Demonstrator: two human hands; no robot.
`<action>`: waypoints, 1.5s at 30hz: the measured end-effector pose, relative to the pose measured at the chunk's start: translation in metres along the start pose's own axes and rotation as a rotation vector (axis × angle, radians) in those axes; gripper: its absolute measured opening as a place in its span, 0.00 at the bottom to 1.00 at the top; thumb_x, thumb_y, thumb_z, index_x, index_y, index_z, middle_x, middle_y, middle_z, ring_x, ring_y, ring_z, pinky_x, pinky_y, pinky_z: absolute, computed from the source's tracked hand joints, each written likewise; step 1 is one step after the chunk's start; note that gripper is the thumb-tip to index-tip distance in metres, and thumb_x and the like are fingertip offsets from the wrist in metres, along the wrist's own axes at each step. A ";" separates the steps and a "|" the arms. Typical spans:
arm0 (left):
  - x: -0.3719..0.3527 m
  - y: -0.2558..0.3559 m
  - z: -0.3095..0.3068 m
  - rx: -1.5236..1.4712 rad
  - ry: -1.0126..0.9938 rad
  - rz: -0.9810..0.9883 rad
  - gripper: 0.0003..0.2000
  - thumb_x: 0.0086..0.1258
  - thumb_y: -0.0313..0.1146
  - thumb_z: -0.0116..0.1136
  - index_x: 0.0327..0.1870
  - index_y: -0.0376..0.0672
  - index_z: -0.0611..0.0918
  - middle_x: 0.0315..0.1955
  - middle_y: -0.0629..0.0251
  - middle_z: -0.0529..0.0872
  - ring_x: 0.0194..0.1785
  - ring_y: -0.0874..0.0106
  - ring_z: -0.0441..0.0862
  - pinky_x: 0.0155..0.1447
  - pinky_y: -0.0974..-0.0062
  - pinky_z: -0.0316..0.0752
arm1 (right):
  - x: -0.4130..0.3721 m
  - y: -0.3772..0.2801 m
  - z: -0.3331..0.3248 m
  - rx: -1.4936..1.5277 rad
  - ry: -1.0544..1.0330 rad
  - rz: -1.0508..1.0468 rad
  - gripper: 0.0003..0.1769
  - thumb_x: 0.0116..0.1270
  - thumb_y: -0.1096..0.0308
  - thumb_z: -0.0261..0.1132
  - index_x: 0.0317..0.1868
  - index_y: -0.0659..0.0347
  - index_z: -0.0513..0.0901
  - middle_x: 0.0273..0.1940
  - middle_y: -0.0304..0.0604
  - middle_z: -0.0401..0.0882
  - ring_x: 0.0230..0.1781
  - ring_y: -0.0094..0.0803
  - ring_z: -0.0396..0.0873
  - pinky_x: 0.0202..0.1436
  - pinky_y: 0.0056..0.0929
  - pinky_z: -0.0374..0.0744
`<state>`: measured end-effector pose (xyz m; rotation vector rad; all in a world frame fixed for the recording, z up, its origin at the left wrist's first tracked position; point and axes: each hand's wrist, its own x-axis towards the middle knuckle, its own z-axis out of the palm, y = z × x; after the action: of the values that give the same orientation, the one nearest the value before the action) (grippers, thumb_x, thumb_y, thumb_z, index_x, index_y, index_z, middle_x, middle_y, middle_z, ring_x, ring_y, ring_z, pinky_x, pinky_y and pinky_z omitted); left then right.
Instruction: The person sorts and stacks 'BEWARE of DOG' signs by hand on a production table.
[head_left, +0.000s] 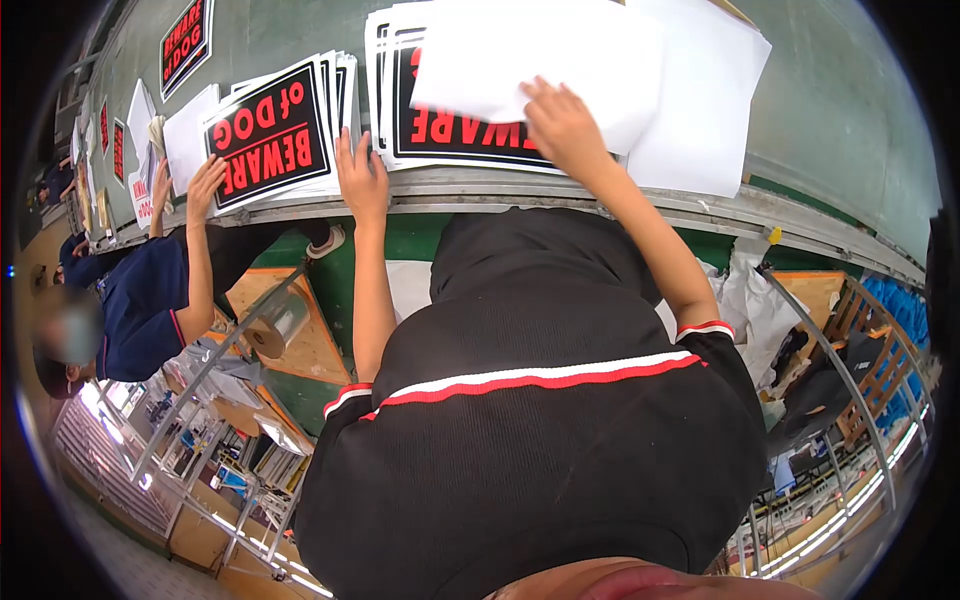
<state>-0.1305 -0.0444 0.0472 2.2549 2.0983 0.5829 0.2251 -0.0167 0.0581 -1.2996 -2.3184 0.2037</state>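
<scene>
My left hand [362,178] is open, fingers extended, at the front table edge between two stacks of signs. Its thumb side is beside the left edge of the nearer stack. On that stack a black sign [470,145] with red "BEWARE" lettering lies partly covered by a white sheet [540,50]. My right hand [565,125] is closed on the front part of this sheet, fingertips on its top face; the thumb is hidden. Another large white sheet [695,110] lies to the right, its corner near the table's front edge.
A co-worker [150,290] on the left has both hands at another stack of "BEWARE of DOG" signs [268,135]. A single sign [186,45] lies farther back on the green table [830,120]. A metal rail [800,215] runs along the front edge. Behind me stand metal frames [850,370].
</scene>
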 end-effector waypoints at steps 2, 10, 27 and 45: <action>0.001 0.002 0.000 -0.008 -0.001 0.007 0.17 0.70 0.24 0.57 0.60 0.41 0.81 0.70 0.52 0.73 0.73 0.49 0.69 0.72 0.57 0.68 | -0.001 -0.019 0.016 0.007 -0.076 -0.042 0.16 0.63 0.67 0.66 0.51 0.58 0.78 0.63 0.47 0.77 0.67 0.47 0.74 0.65 0.46 0.75; -0.002 -0.006 0.003 -0.036 -0.029 -0.117 0.18 0.73 0.27 0.55 0.63 0.39 0.79 0.69 0.51 0.74 0.72 0.50 0.70 0.71 0.58 0.69 | -0.003 -0.051 0.042 -0.008 -0.250 -0.132 0.16 0.69 0.57 0.66 0.50 0.57 0.77 0.64 0.49 0.75 0.68 0.49 0.73 0.61 0.45 0.79; 0.024 -0.038 0.038 0.010 -0.128 -0.178 0.30 0.74 0.30 0.55 0.75 0.33 0.63 0.76 0.37 0.58 0.78 0.44 0.58 0.78 0.58 0.59 | -0.003 -0.047 0.040 0.079 -0.235 -0.088 0.13 0.71 0.58 0.65 0.48 0.57 0.78 0.62 0.45 0.77 0.67 0.46 0.74 0.62 0.45 0.76; 0.025 -0.035 0.039 0.020 -0.162 -0.191 0.28 0.74 0.31 0.55 0.75 0.37 0.65 0.76 0.37 0.57 0.79 0.43 0.57 0.77 0.57 0.62 | -0.002 -0.047 0.044 0.110 -0.224 -0.064 0.13 0.70 0.59 0.65 0.48 0.56 0.79 0.61 0.43 0.79 0.66 0.44 0.75 0.59 0.42 0.76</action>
<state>-0.1522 -0.0072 0.0086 2.0033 2.2118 0.3594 0.1694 -0.0398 0.0356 -1.2000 -2.4904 0.4707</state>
